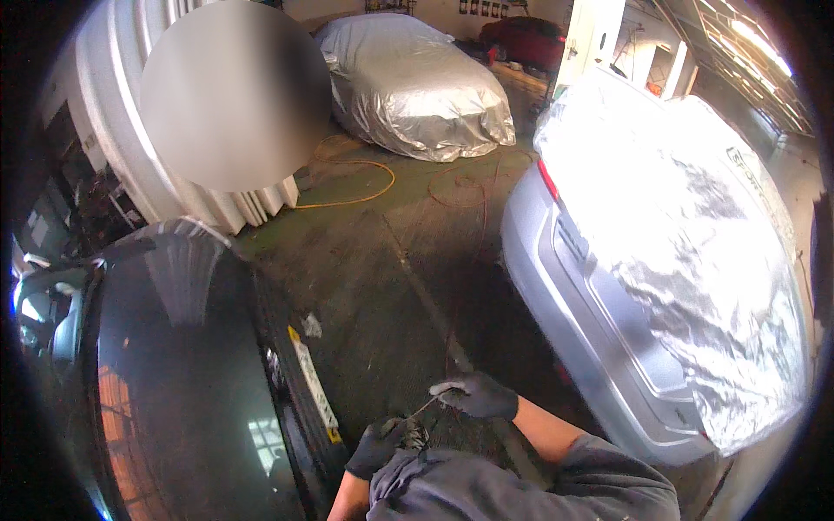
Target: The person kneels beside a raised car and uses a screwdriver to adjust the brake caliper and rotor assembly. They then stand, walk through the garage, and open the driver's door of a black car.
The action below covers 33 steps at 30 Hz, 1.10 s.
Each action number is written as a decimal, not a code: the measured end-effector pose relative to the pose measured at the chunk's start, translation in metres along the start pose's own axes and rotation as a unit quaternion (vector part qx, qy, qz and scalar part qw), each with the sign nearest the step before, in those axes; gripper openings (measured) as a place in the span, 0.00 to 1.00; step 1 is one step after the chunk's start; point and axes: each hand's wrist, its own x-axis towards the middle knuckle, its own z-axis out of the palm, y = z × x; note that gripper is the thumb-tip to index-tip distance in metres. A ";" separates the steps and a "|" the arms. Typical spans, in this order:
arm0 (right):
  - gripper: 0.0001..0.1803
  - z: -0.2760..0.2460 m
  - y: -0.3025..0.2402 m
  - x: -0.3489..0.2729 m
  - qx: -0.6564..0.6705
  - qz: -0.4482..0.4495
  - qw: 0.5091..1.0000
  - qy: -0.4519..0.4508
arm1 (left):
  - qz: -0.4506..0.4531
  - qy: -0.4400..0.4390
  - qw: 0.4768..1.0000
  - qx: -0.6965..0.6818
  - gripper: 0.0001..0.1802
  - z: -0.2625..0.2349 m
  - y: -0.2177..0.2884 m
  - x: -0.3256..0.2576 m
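Both hands wear dark gloves and are held close together in front of my body, between two cars. My left hand (pixel 375 446) is closed on one end of a thin, straight strand (pixel 423 407); whether it is a cord or a rod cannot be made out. At the strand's other end, my right hand (pixel 483 398) pinches it, with something pale (pixel 446 387) at the fingertips, perhaps part of the glove. A small dark, crumpled thing (pixel 415 437) shows beside my left hand, too blurred to name.
A dark car (pixel 178 391) with a yellow-and-white plate (pixel 314 386) stands at left. A silver car (pixel 556 252) under reflective sheeting (pixel 695 234) is at right. Farther back are a covered car (pixel 417 87) and a yellow hose (pixel 382 187) on the floor. White litter (pixel 311 326) lies near the plate.
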 end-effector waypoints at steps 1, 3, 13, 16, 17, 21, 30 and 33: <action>0.14 -0.015 0.025 0.034 0.015 -0.034 0.999 -0.002 | -0.102 0.032 0.983 -0.151 0.10 -0.012 0.011 0.032; 0.15 -0.027 0.084 0.099 0.050 -0.105 0.993 -0.002 | 0.047 0.031 0.998 0.001 0.10 -0.040 -0.009 0.106; 0.19 -0.243 0.183 0.303 0.053 0.086 0.995 -0.023 | 0.120 -0.154 0.956 0.221 0.13 -0.153 0.073 0.491; 0.20 -0.288 0.253 0.337 0.073 0.129 0.987 0.067 | 0.142 -0.178 0.950 0.216 0.13 -0.141 0.137 0.615; 0.20 -0.304 0.283 0.354 0.063 0.173 0.982 0.050 | 0.139 -0.178 0.952 0.207 0.13 -0.138 0.150 0.656; 0.21 -0.378 0.384 0.422 -0.024 0.226 0.968 0.107 | 0.186 -0.224 0.909 0.298 0.12 -0.118 0.146 0.814; 0.19 -0.728 0.452 0.658 -0.090 -0.031 0.994 0.060 | 0.021 -0.017 0.991 0.129 0.07 -0.109 0.209 1.094; 0.18 -0.813 0.489 0.719 0.015 0.078 0.997 0.013 | 0.178 -0.037 0.942 0.281 0.09 -0.120 0.220 1.205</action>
